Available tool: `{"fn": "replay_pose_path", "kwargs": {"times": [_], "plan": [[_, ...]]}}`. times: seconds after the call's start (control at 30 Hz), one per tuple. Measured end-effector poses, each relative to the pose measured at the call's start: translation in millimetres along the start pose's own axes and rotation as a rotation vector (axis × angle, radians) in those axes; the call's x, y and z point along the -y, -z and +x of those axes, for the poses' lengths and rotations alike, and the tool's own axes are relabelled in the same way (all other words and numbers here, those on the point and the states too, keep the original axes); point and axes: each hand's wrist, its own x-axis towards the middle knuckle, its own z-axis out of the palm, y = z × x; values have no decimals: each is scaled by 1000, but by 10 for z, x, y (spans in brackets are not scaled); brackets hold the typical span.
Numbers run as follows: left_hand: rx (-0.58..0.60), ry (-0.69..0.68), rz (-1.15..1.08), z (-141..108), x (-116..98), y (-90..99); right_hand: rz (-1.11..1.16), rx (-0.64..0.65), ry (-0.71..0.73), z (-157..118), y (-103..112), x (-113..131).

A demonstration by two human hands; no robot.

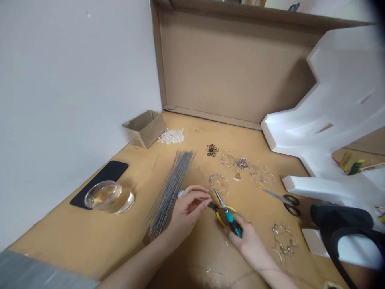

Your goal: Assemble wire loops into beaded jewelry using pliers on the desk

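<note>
My right hand (244, 237) grips needle-nose pliers (230, 217) with teal and black handles, their slim jaws pointing up and to the left. Beside those jaws is my left hand (191, 204), its thumb and fingertips pinched together; whatever lies between them is too small to make out. Partly behind the pliers lies a yellow-handled tool (220, 218) with a dark head near my left fingertips. A long bundle of thin grey wires (173, 188) lies just left of my left hand. Beyond the pliers' tip rests a loose loop of thin wire (219, 184).
Clear beads (172, 136) lie by an open cardboard box (144, 128). Small black rings (212, 150) and tangled wire pieces (261, 174) are farther back. Scissors (285, 200) and a beaded wire (284, 240) sit right. A clear plastic cup (104, 195) overlaps a black phone-like slab (112, 170) at left.
</note>
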Motion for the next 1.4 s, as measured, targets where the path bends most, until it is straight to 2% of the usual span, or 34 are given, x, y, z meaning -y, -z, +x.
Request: {"fn": "replay_pose_path", "kwargs": {"times": [0.2,0.37,0.47,0.6,0.73,0.87,1.0,1.07,1.27,1.33,1.37,1.4], "plan": [[44,-146,144,-11,-5,-1,144,46,-31,-12,-147,-96],[82,-125,161,1,-6,-8,438,251,-123,-43,-194,-131],[89,-106,191,5,1,-17,495,262,-120,-72,-197,-115],[60,-160,285,2,41,-20,510,226,-118,-121,-174,-49],[26,-197,298,-5,83,-4,683,353,-126,-159,-130,1],[9,-128,186,-25,85,-10,956,515,-149,-201,-87,7],[-21,23,3,-39,77,-56,1232,662,-262,-235,-97,-20],[-37,99,-63,-33,86,-78,1294,736,-296,-241,-118,-39],[-111,239,-98,33,145,-56,1177,876,-324,-310,-79,-80],[-105,260,-111,58,151,-27,1024,827,-259,-345,21,-94],[-82,273,-120,69,149,-12,887,756,-201,-355,84,-106],[-50,288,-132,78,143,1,676,632,-123,-355,151,-123]]}}
